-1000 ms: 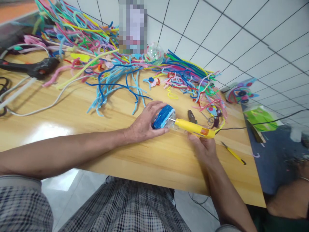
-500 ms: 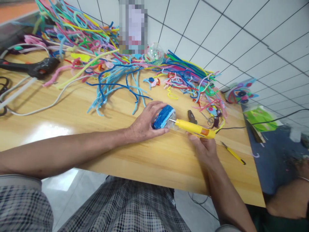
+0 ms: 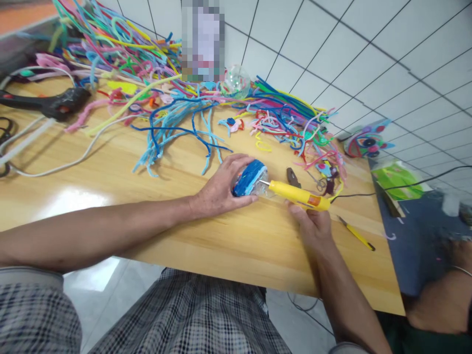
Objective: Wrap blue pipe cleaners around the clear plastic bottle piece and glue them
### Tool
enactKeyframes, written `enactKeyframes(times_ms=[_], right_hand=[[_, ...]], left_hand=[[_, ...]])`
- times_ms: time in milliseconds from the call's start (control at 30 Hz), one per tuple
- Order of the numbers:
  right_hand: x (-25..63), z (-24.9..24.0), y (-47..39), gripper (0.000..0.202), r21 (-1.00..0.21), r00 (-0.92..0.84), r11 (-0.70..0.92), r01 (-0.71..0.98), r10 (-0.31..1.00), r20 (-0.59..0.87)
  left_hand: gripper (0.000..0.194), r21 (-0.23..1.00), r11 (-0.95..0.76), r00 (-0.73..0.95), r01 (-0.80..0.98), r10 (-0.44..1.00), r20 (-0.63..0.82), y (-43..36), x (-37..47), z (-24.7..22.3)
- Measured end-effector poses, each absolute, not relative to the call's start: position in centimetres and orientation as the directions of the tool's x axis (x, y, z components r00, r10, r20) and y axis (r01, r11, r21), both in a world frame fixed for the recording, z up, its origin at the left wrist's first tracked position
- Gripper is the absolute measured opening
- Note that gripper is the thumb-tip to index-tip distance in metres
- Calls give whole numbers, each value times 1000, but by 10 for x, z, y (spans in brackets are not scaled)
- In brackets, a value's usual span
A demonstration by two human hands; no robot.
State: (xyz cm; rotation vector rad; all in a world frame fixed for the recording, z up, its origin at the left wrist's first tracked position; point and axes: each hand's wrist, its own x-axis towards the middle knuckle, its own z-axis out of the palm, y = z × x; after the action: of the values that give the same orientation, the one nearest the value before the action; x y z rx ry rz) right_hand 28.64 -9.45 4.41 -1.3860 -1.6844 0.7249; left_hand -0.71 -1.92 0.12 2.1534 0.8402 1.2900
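My left hand [image 3: 224,186] curls around a clear plastic piece [image 3: 268,191] banded with dark and light blue pipe cleaners [image 3: 249,178], holding it on or just above the wooden table. In my right hand [image 3: 313,223] is a yellow-handled soldering iron [image 3: 300,195], its black cord trailing off to the right. The iron's thin metal tip points left and meets the piece at the light blue edge; whether it goes into the plastic I cannot tell. Just behind the handle lies a small dark brown tool [image 3: 293,177].
Blue pipe cleaners [image 3: 173,128] and many other colours spread along the back. A black glue gun [image 3: 55,102] lies at left. A clear ball [image 3: 236,81] stands by the tiled wall. A yellow craft knife [image 3: 357,234] lies at right, near another person's arm [image 3: 442,305].
The soldering iron has shifted very slightly to the right, its tip still at the piece's edge. My left hand stays in place. At far right the other person's hand has moved a little.
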Motion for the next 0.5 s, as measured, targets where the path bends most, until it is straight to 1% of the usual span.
enactKeyframes(times_ms=[167, 367, 500], right_hand=[[287, 45, -96, 16, -840, -103, 238, 488, 971, 215], [288, 45, -95, 17, -858, -43, 231, 459, 970, 238], [286, 45, -93, 17, -867, -63, 221, 447, 974, 215]], left_hand=[[87, 677, -690, 374, 257, 717, 589, -19, -7, 1], [86, 655, -712, 368, 252, 697, 615, -17, -8, 0], [84, 660, -710, 370, 247, 698, 613, -18, -8, 0]])
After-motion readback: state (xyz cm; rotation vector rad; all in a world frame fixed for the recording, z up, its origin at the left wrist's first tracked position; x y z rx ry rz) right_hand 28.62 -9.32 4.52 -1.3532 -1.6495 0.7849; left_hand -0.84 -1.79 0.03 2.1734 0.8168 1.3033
